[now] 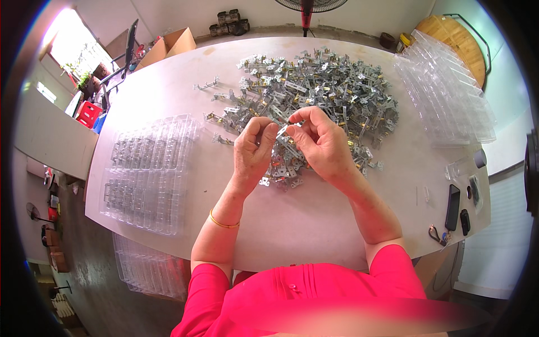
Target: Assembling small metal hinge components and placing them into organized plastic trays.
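Observation:
My left hand (254,150) and my right hand (320,140) meet above the white table (314,219), both pinching one small silver metal bracket (283,130) between their fingertips. Beyond and beneath them spreads a big heap of metal brackets (325,90), silver with some brass-coloured parts. A few loose pieces lie just under my hands (281,177). On my left wrist sits a gold bangle (223,222).
Clear plastic blister trays (149,168) filled with parts lie at the table's left. A tall stack of clear trays (443,95) stands at the right. A dark phone (452,206), keys (438,235) and small items lie near the right edge. More trays (149,269) sit below the table's left.

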Tool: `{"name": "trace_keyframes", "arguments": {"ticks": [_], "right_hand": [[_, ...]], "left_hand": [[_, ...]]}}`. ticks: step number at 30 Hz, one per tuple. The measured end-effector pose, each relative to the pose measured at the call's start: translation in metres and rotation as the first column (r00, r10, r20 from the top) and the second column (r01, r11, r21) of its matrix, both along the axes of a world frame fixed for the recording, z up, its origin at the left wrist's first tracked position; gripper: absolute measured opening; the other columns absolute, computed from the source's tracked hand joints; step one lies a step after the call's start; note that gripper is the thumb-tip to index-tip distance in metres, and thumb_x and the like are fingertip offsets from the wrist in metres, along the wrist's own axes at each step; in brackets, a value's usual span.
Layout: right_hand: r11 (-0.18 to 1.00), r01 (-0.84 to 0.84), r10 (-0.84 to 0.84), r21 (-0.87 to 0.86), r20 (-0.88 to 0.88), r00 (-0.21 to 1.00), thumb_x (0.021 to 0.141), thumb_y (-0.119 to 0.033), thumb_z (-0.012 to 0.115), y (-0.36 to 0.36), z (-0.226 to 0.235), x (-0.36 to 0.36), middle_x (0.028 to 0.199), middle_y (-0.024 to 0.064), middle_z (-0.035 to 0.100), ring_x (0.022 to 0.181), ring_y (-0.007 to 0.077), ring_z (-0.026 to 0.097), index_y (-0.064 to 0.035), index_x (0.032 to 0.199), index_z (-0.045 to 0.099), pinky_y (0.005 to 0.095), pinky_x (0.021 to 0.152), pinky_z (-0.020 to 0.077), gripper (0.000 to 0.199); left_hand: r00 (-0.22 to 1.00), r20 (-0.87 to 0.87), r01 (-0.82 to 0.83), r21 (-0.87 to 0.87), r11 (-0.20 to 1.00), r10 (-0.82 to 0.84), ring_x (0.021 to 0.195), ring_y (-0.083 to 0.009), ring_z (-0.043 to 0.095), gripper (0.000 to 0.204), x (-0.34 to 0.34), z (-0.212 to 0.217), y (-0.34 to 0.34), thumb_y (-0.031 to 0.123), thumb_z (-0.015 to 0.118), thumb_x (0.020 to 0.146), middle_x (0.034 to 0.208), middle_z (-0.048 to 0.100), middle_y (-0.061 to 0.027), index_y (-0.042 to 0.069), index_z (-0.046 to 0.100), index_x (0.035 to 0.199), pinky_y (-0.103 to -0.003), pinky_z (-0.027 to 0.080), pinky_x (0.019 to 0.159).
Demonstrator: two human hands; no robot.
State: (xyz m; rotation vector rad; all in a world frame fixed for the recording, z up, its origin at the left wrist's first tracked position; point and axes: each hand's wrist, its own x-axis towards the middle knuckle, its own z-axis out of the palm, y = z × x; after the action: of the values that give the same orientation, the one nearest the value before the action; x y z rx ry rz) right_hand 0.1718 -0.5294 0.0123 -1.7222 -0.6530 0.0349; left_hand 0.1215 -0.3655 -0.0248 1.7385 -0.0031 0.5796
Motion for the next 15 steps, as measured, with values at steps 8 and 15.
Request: {"name": "trace_keyframes", "arguments": {"ticks": [8,15], "right_hand": [[1.0,-0.002,0.002,-0.021,-0.01,1.0,0.095,-0.014,0.068,0.0002,-0.0022,0.0008,0.068,0.0057,0.062,0.055,0.0106,0.054,-0.0042,0.107,0.063,0.0284,0.053,0.0442,0.016],[0.996,0.087,-0.079,-0.016,0.295,0.952,0.093,-0.014,0.069,0.0005,-0.0024,0.0046,0.083,0.0035,0.061,0.071,0.0141,0.055,-0.0071,0.099,0.068,0.03,0.062,0.0471,0.008]], "left_hand": [[0.997,0.071,-0.013,0.147,0.989,0.003,0.071,-0.0049,0.043,0.011,-0.0008,0.0016,-0.0043,0.012,0.066,0.099,0.08,0.054,0.0038,0.001,0.064,0.101,-0.021,0.039,0.061],[0.979,0.202,-0.057,0.349,0.935,-0.015,0.065,-0.0193,0.056,0.01,0.0026,0.0011,-0.0045,0.008,0.067,0.095,0.081,0.06,-0.0101,0.0,0.064,0.099,-0.031,0.047,0.06]]}}
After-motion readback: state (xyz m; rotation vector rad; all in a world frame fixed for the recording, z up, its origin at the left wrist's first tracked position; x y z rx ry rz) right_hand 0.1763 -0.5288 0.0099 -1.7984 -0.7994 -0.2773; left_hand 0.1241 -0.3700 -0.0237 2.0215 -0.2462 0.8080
